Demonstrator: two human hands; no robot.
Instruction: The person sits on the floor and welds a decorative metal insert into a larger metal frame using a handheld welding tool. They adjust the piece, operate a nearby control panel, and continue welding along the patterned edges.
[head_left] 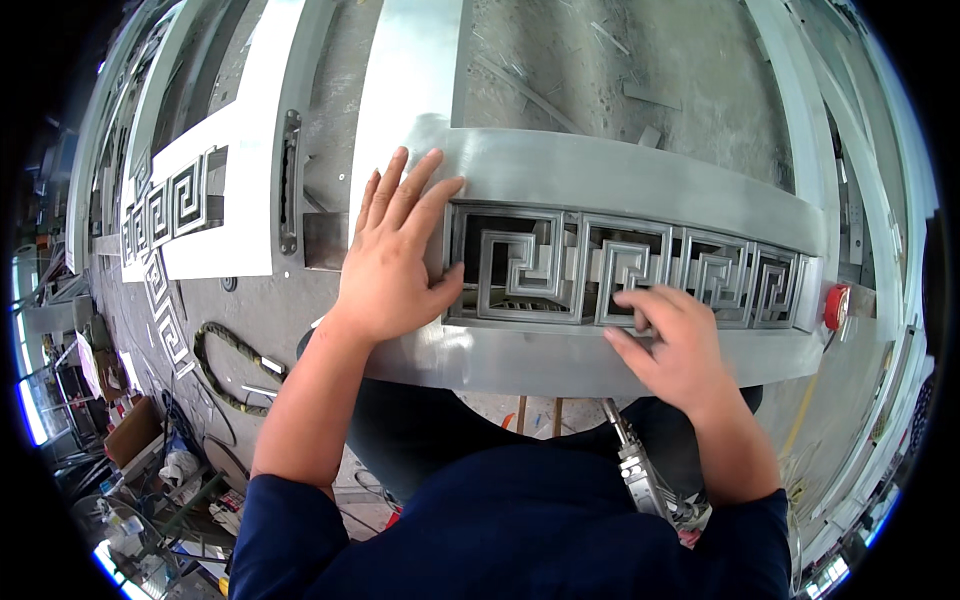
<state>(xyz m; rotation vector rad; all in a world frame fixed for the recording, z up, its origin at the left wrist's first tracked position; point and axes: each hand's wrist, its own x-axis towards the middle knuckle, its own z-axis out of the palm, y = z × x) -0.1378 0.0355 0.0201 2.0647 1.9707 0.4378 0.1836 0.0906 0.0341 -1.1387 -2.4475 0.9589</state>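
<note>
A brushed-metal frame [600, 160] lies across in front of me. Set into its opening is a fretwork panel [580, 262] of square, key-shaped metal spirals. My left hand [392, 262] rests spread over the panel's left end, its fingers on the frame and its thumb at the panel's edge. Over the lower middle of the panel is my right hand [672, 345], its fingers bent and its thumb apart from them. Nothing shows between them; whether the fingertips touch the metal I cannot tell. A silver metal hand tool [645, 478] with a thin shaft lies by my right leg.
To the left is another metal frame [243, 215] with similar fretwork [160, 212]. A dark braided hose [205, 365] curls on the floor below it. Beyond the frame's right end is a round red thing [834, 307]. Metal offcuts [650, 96] lie on the far floor; clutter fills the lower left.
</note>
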